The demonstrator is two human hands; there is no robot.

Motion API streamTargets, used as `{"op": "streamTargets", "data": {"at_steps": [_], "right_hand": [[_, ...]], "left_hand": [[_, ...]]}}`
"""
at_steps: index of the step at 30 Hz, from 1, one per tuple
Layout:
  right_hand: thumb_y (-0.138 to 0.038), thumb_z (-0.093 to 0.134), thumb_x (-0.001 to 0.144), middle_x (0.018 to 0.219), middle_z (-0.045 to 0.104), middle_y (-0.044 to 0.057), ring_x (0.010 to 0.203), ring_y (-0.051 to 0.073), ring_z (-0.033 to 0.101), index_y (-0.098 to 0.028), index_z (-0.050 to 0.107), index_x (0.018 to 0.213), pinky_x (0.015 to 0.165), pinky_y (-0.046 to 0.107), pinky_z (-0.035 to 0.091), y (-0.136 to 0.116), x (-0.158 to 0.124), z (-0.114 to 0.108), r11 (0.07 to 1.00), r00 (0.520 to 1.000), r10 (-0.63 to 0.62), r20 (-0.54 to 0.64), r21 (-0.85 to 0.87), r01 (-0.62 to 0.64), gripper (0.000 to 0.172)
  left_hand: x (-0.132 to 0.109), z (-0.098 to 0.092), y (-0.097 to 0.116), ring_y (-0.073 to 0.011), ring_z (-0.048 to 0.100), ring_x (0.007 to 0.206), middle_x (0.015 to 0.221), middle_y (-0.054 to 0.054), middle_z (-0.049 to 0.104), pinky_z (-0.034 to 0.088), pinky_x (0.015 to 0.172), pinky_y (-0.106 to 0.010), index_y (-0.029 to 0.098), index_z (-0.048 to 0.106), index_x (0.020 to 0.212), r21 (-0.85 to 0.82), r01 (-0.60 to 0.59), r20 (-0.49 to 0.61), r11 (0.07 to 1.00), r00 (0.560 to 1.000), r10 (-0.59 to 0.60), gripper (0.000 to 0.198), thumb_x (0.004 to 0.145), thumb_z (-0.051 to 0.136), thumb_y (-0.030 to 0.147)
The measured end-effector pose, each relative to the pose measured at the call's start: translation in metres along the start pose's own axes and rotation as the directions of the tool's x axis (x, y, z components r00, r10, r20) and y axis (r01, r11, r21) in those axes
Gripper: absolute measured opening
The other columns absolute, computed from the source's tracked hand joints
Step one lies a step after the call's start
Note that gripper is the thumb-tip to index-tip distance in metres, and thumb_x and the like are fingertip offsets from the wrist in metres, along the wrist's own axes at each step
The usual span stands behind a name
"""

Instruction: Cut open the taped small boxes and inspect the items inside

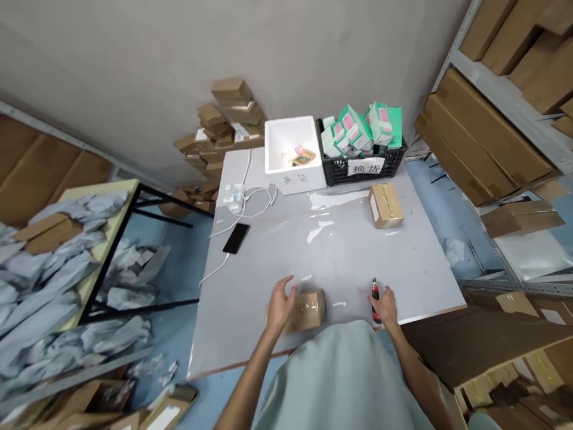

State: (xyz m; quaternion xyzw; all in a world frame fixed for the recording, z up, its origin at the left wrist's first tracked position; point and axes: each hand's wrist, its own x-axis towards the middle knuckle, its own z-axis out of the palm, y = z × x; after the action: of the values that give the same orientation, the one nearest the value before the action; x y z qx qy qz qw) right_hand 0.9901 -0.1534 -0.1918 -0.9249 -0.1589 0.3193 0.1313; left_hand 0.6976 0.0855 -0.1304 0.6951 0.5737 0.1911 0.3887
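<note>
Head view, only one on record.

- Left hand (280,306): fingers half curled, cupped over the left end of a small taped box (310,310). The box lies flat at the near edge of the white table (340,251), just right of the palm.
- Right hand (387,306): closed round a red-and-black cutter (375,297), tip pointing away from the body. It is well to the right of the box and not touching it. Cannot tell whether the blade is out.
- Beyond the right hand: a second taped box (385,205), lying alone.
- Farther back: a black crate (363,169) of green cartons (363,126) and a white foam box (293,154).
- Beyond the left hand: a phone (236,237) on a white cable (245,200).

Judgement: box steadied, tool in hand, tape uncut. A cut would call for bringing the cutter leftward to the tape seam, with the left fingers kept off the blade's line.
</note>
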Motion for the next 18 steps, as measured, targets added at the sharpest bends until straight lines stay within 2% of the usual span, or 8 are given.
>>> {"op": "streamTargets", "data": {"at_steps": [2,4,8,10,12,14,16,18], "right_hand": [[-0.046,0.078,0.093,0.146,0.073,0.027,0.145,0.046,0.073,-0.016,0.066,0.149,0.121,0.051,0.060,0.008,-0.020,0.010,0.998,0.999,0.039,0.011,-0.053,-0.039,0.065],[-0.036,0.074,0.094,0.141,0.075,0.028,0.138,0.044,0.077,-0.014,0.069,0.139,0.114,0.049,0.062,0.005,-0.027,0.012,0.995,0.999,0.035,0.003,-0.096,-0.035,0.050],[-0.030,0.066,0.096,0.123,0.081,0.022,0.120,0.037,0.082,-0.017,0.072,0.117,0.099,0.039,0.062,-0.020,-0.019,0.000,0.986,0.996,-0.082,0.036,-0.141,0.086,0.026],[-0.034,0.062,0.099,0.113,0.083,0.016,0.113,0.034,0.082,-0.020,0.071,0.113,0.094,0.035,0.060,-0.038,-0.017,-0.006,0.972,0.981,-0.176,0.080,-0.144,0.186,0.022],[-0.036,0.054,0.102,0.109,0.083,0.013,0.108,0.031,0.081,-0.021,0.068,0.122,0.090,0.034,0.058,-0.059,-0.023,-0.010,0.953,0.963,-0.250,0.100,-0.151,0.263,0.029],[-0.037,0.051,0.101,0.096,0.081,0.008,0.093,0.029,0.079,-0.022,0.066,0.127,0.083,0.033,0.057,-0.082,-0.036,-0.012,0.915,0.912,-0.381,0.149,-0.081,0.395,0.033],[-0.039,0.051,0.101,0.087,0.078,0.003,0.081,0.027,0.076,-0.023,0.066,0.125,0.078,0.031,0.054,-0.108,-0.057,-0.012,0.847,0.831,-0.521,0.197,-0.005,0.532,0.033],[-0.047,0.050,0.106,0.086,0.078,0.002,0.078,0.025,0.074,-0.024,0.069,0.121,0.076,0.030,0.052,-0.134,-0.082,-0.011,0.767,0.750,-0.614,0.248,-0.040,0.641,0.033]], "left_hand": [[-0.022,-0.023,-0.030,-0.0435,0.069,0.142,0.141,-0.017,0.077,0.051,0.130,-0.066,0.028,0.076,0.128,0.084,-0.022,-0.043,0.996,0.999,0.026,0.045,0.095,0.061,0.055],[-0.037,-0.037,-0.052,-0.0442,0.066,0.146,0.145,-0.020,0.075,0.048,0.133,-0.065,0.025,0.074,0.132,0.136,-0.031,-0.050,0.990,0.998,0.038,0.049,0.097,0.060,0.055],[-0.054,-0.049,-0.074,-0.0445,0.060,0.156,0.159,-0.025,0.067,0.044,0.137,-0.065,0.019,0.070,0.143,0.144,-0.036,0.009,0.989,0.999,0.035,0.058,0.099,0.060,0.056],[-0.058,-0.051,-0.079,-0.0433,0.055,0.162,0.169,-0.024,0.060,0.041,0.140,-0.064,0.019,0.067,0.150,0.137,-0.051,0.064,0.989,0.997,0.042,0.063,0.101,0.063,0.057],[-0.061,-0.053,-0.084,-0.0417,0.048,0.169,0.180,-0.021,0.051,0.038,0.142,-0.063,0.021,0.063,0.158,0.136,-0.083,0.169,0.987,0.984,0.059,0.068,0.101,0.067,0.056],[-0.061,-0.055,-0.091,-0.0410,0.043,0.173,0.187,-0.019,0.042,0.037,0.143,-0.061,0.022,0.057,0.166,0.110,-0.110,0.267,0.988,0.960,0.077,0.075,0.099,0.072,0.052],[-0.059,-0.057,-0.100,-0.0409,0.040,0.175,0.190,-0.019,0.036,0.037,0.144,-0.060,0.022,0.053,0.172,0.074,-0.124,0.340,0.990,0.936,0.092,0.083,0.098,0.074,0.051],[-0.057,-0.058,-0.111,-0.0404,0.039,0.176,0.191,-0.018,0.034,0.037,0.143,-0.058,0.023,0.051,0.176,0.024,-0.123,0.390,0.992,0.915,0.104,0.088,0.098,0.076,0.053]]}}
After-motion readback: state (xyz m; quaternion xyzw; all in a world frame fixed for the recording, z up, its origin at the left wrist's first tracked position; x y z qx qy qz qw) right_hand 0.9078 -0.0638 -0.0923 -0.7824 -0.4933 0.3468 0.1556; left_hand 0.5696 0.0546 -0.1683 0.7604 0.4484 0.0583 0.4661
